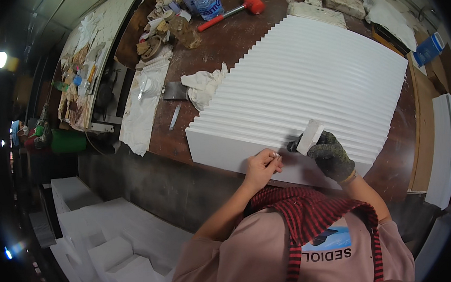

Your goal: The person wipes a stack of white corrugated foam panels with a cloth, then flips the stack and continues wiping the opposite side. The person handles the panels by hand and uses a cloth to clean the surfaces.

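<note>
A large white panel with a ribbed top (305, 76) lies on the brown table in front of me. My right hand (334, 158), in a dark grey glove, is closed round a small white rectangular block (310, 136) above the panel's near edge. My left hand (262, 169) is bare and rests close by the plain front side of the panel. Its fingers are curled into a pinch, and something tiny and pale may show at the fingertips, too small to name.
A red mallet (231, 11) and a plastic bottle (206, 1) lie at the far side. Left of the panel are a crumpled white cloth (204, 88), a grey scraper blade (175, 91) and a thin knife-like tool (174, 117). White blocks (110, 224) are stacked at lower left.
</note>
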The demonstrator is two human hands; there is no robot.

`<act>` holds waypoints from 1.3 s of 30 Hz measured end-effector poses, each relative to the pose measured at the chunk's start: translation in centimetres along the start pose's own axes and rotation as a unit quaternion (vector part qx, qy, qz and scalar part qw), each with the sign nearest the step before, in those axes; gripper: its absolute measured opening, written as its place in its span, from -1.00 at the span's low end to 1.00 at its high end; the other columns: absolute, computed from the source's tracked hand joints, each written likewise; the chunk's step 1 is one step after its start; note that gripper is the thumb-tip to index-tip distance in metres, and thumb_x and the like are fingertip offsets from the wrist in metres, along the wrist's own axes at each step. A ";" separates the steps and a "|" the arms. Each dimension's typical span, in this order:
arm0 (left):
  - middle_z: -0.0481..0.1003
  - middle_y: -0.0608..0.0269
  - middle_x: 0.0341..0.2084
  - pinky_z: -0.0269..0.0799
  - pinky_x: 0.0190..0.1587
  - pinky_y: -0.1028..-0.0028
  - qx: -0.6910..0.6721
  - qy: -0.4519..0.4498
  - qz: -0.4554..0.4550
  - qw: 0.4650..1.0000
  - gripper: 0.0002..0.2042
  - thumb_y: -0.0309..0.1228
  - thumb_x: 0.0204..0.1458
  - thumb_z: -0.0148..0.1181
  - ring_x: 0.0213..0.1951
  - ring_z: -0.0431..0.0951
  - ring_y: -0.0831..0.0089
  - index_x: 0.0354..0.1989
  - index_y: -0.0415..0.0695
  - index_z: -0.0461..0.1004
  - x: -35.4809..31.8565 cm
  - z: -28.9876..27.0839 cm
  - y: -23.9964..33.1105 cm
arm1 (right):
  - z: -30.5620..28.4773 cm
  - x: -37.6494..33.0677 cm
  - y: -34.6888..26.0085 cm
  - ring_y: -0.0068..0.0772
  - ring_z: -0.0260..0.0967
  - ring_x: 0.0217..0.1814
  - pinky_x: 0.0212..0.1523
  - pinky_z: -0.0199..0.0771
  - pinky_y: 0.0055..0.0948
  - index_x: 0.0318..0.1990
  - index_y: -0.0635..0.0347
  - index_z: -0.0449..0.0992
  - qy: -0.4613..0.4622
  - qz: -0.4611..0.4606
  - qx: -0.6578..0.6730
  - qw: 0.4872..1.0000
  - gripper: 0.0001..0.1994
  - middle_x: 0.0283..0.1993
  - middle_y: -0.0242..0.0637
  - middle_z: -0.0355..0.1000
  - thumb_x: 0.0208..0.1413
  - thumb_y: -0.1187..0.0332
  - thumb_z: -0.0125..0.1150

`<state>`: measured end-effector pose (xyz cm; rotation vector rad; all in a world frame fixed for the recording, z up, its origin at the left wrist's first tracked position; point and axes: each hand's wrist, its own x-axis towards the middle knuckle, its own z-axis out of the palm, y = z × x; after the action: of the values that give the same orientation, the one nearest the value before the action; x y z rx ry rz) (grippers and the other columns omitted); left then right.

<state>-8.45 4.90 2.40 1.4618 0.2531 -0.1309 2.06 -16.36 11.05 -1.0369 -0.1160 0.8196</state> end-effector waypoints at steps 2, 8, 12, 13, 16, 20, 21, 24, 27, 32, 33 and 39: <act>0.62 0.14 -0.46 0.60 -0.32 0.53 0.000 -0.011 -0.007 1.000 -0.96 -0.60 0.20 0.17 -0.42 0.66 0.50 -0.24 -0.32 0.49 0.1 -0.1 0.0 | 0.6 0.9 0.0 -0.37 0.53 0.04 0.12 0.46 -0.37 -0.01 0.32 0.60 -0.008 -0.002 -0.079 0.997 -0.68 -0.05 -0.22 0.62 0.06 0.42 0.30; 0.64 0.17 -0.35 0.59 -0.19 0.51 0.024 -0.134 -0.017 0.991 -0.86 -0.55 0.22 0.19 -0.31 0.67 0.51 -0.11 -0.34 0.55 0.5 -1.6 2.7 | 6.1 7.9 -1.3 -0.48 0.54 -0.11 0.04 0.53 -0.40 -0.05 0.30 0.61 -0.049 -0.021 -0.183 0.982 -0.73 -0.17 -0.30 0.62 0.08 0.43 0.30; 0.64 0.18 -0.26 0.56 -0.10 0.49 0.012 -0.162 0.006 0.987 -0.82 -0.47 0.24 0.24 -0.24 0.64 0.53 -0.06 -0.30 0.57 0.8 -10.3 7.1 | 11.1 13.6 -2.9 -0.50 0.52 -0.10 0.00 0.57 -0.41 -0.02 0.31 0.58 -0.075 -0.056 -0.246 0.965 -0.69 -0.20 -0.28 0.60 0.07 0.43 0.34; 0.64 0.20 -0.29 0.56 -0.13 0.48 0.011 -0.062 0.024 0.998 -0.85 -0.51 0.22 0.23 -0.27 0.64 0.52 -0.09 -0.26 0.59 1.0 -13.9 8.2 | 12.3 14.9 -3.0 -0.50 0.52 -0.10 -0.01 0.57 -0.41 0.00 0.31 0.57 -0.081 -0.044 -0.217 0.972 -0.68 -0.20 -0.29 0.59 0.07 0.44 0.34; 0.58 0.31 -0.38 0.47 -0.20 0.51 0.002 0.249 0.155 0.956 -0.93 -0.49 0.20 0.22 -0.33 0.54 0.59 -0.28 -0.24 0.55 3.5 -26.7 10.1 | 15.2 18.3 -2.6 -0.49 0.50 -0.14 -0.10 0.57 -0.43 0.02 0.31 0.54 -0.065 -0.012 -0.186 0.980 -0.64 -0.24 -0.33 0.55 0.04 0.44 0.39; 0.56 0.19 -0.26 0.45 -0.17 0.45 0.088 0.464 0.145 0.870 -0.80 -0.43 0.20 0.28 -0.28 0.53 0.46 -0.18 -0.32 0.47 9.9 -39.9 7.9 | 18.4 24.1 -0.3 -0.53 0.46 -0.18 -0.09 0.51 -0.46 -0.10 0.32 0.56 -0.133 0.019 -0.229 0.964 -0.70 -0.25 -0.36 0.54 0.01 0.40 0.40; 0.57 0.16 -0.25 0.46 -0.16 0.43 0.134 0.475 0.147 0.857 -0.77 -0.40 0.19 0.29 -0.27 0.55 0.42 -0.16 -0.33 0.47 11.2 -41.5 6.7 | 19.3 25.7 0.6 -0.55 0.45 -0.19 -0.07 0.49 -0.48 -0.14 0.32 0.57 -0.127 0.022 -0.275 0.953 -0.71 -0.27 -0.34 0.54 0.00 0.37 0.40; 0.61 0.02 -0.25 0.49 -0.14 0.34 0.228 0.513 0.095 0.822 -0.65 -0.28 0.13 0.36 -0.24 0.60 0.27 -0.14 -0.37 0.51 14.2 -44.2 4.0 | 21.4 30.5 2.8 -0.50 0.47 -0.17 -0.04 0.47 -0.48 -0.10 0.34 0.59 -0.185 0.065 -0.344 0.918 -0.63 -0.23 -0.28 0.59 -0.06 0.33 0.41; 0.61 0.08 -0.37 0.48 -0.20 0.37 0.175 0.510 0.062 0.840 -0.65 -0.26 0.12 0.37 -0.33 0.59 0.33 -0.20 -0.37 0.54 15.3 -44.3 2.6 | 23.0 33.4 5.6 -0.32 0.50 -0.12 0.02 0.46 -0.34 -0.03 0.32 0.62 -0.212 0.104 -0.407 0.882 -0.49 -0.12 -0.16 0.62 -0.19 0.24 0.46; 0.54 0.22 -0.54 0.40 -0.40 0.48 0.061 0.475 0.076 0.875 -0.84 -0.49 0.11 0.34 -0.49 0.51 0.53 -0.26 -0.35 0.54 15.2 -43.8 2.8 | 23.0 37.0 8.4 -0.11 0.51 0.00 0.09 0.46 -0.21 0.02 0.27 0.60 -0.179 0.053 -0.541 0.820 -0.43 -0.03 0.01 0.59 -0.12 0.08 0.44; 0.53 0.24 -0.55 0.39 -0.41 0.49 0.048 0.474 0.079 0.876 -0.87 -0.53 0.10 0.33 -0.49 0.50 0.54 -0.27 -0.35 0.54 15.1 -43.8 3.0 | 22.4 37.4 8.4 -0.11 0.51 0.00 0.09 0.46 -0.20 0.02 0.27 0.60 -0.145 0.035 -0.552 0.821 -0.44 -0.03 0.01 0.59 -0.10 0.07 0.43; 0.51 0.28 -0.53 0.40 -0.41 0.46 0.148 0.488 0.180 0.841 -0.93 -0.58 0.10 0.29 -0.50 0.50 0.52 -0.30 -0.30 0.53 13.4 -43.9 5.9 | 18.2 38.3 4.6 -0.40 0.47 -0.23 -0.07 0.49 -0.41 -0.12 0.27 0.63 -0.081 0.061 -0.370 0.923 -0.67 -0.28 -0.26 0.58 -0.03 0.29 0.40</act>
<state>1.97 49.93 0.84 1.7562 0.7995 0.9544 18.31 22.77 6.31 -1.6976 -0.5401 1.0017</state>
